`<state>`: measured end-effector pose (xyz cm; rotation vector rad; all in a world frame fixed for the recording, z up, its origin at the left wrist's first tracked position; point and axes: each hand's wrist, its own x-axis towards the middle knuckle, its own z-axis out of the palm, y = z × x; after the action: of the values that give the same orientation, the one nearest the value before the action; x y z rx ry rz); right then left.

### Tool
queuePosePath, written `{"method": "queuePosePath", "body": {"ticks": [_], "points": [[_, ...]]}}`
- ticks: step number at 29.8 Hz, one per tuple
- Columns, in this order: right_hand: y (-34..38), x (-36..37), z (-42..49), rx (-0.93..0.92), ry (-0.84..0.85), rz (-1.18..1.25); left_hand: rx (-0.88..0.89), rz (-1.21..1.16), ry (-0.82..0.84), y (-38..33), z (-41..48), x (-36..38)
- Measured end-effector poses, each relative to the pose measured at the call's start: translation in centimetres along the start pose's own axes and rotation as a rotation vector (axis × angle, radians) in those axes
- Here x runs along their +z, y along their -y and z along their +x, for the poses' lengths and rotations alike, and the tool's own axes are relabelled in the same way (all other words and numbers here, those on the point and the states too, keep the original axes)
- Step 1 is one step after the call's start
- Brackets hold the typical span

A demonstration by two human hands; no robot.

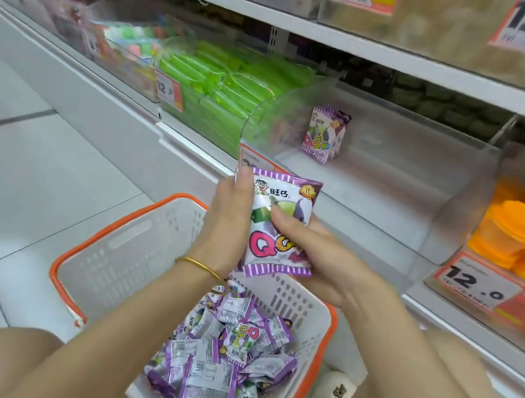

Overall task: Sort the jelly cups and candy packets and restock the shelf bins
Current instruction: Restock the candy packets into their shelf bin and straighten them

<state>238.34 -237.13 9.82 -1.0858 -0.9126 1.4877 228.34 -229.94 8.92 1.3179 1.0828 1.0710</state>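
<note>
Head view: my left hand (pixel 225 227) and right hand (pixel 319 264) pinch one purple candy packet (pixel 267 245) above the basket (pixel 124 266) at six o'clock.

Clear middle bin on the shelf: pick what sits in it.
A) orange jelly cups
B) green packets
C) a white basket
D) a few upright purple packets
D: the clear bin holds only a small cluster of purple packets standing near its back; green packets and orange cups fill the neighbouring bins.
</note>
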Motion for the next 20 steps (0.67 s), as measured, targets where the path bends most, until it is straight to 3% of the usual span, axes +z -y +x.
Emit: {"method": "queuePosePath", "body": {"ticks": [4, 6, 8, 11, 13, 18, 20], "points": [[5.8, -1.0, 1.5, -0.076, -0.027, -0.002, 0.184, 0.184, 0.136, -4.1, 2.2, 1.5], [8.0, -2.4, 3.2, -0.076, -0.096, 0.023, 0.276, 0.218, 0.103, -4.7, 3.9, 1.8], [9.1, -4.6, 5.7, -0.075, -0.259, 0.004, 0.382, 0.365, 0.043, -3.7, 5.8, 1.7], [8.2, -8.7, 11.0, -0.114, -0.556, -0.151, 0.527, 0.857, 0.156, -0.1, 8.3, 0.8], [6.6, -10.7, 14.7, -0.149, -0.688, -0.364, 0.57, 1.036, 0.196, 2.1, 9.4, 0.6], [3.3, -11.1, 21.2, -0.437, -0.844, -0.74, 0.635, 1.019, 0.169, 4.2, 10.5, 1.2], [2.8, -11.4, 22.0, -0.421, -0.87, -0.864, 0.626, 0.989, 0.159, 4.3, 10.5, 1.3]]}}
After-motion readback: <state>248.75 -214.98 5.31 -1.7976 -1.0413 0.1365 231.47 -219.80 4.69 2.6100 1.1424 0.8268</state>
